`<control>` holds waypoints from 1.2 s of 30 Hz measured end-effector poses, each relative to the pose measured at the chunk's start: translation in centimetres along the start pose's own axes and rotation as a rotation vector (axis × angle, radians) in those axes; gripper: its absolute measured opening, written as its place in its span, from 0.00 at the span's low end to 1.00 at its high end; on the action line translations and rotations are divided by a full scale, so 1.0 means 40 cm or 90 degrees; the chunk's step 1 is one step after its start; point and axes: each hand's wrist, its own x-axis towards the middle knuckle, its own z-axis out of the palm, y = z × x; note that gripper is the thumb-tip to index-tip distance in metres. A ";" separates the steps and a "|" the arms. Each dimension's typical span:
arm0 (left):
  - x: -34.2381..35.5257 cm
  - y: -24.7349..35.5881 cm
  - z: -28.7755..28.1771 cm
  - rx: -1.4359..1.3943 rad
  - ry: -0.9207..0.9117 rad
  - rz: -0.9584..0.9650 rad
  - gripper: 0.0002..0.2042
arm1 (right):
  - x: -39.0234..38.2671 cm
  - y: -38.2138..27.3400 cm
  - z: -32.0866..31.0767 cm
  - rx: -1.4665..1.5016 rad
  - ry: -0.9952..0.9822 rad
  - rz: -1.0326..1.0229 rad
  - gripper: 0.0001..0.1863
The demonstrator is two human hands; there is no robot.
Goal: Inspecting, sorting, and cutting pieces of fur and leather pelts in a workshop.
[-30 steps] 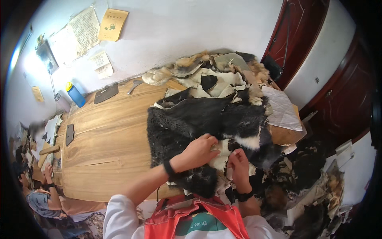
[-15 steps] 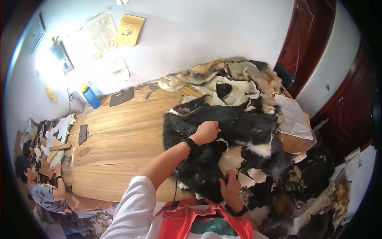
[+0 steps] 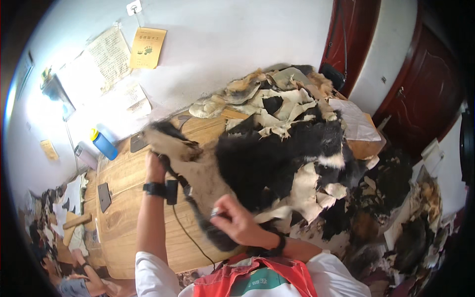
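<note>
A black fur pelt (image 3: 200, 173) stretches from the pile across the table, its pale skin side showing on the left part. My left hand (image 3: 156, 169) is closed on the dark edge of this pelt at its left end, fingers partly hidden by it. Over the pelt's near edge, my right hand (image 3: 236, 222) is closed, with a small silvery and dark thing showing at its fingers that I cannot make out. Beside the left wrist, a small black box (image 3: 171, 192) hangs on a thin black cable.
More fur pieces (image 3: 282, 111) are heaped on the wooden table (image 3: 133, 227). Along the wall stand a blue bottle (image 3: 105, 144) and a pale bottle (image 3: 86, 157). A dark flat bar (image 3: 104, 197) lies left. Another person (image 3: 81, 277) works at lower left; scraps (image 3: 386, 213) pile up right.
My left hand has moved left with the pelt's edge, turning up the pale skin side over the table. My right hand has shifted left and up. The view has shifted too.
</note>
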 end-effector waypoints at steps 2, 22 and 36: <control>-0.019 -0.052 -0.104 -0.440 0.133 -0.270 0.10 | 0.028 0.075 0.127 -0.011 -0.033 -0.011 0.11; -0.541 0.123 0.015 0.487 -0.769 0.199 0.07 | -0.061 0.311 -0.731 -0.410 0.916 0.017 0.26; -0.686 0.313 -0.092 0.366 -0.328 -0.312 0.10 | 0.270 0.035 -0.672 -0.172 0.719 -0.241 0.04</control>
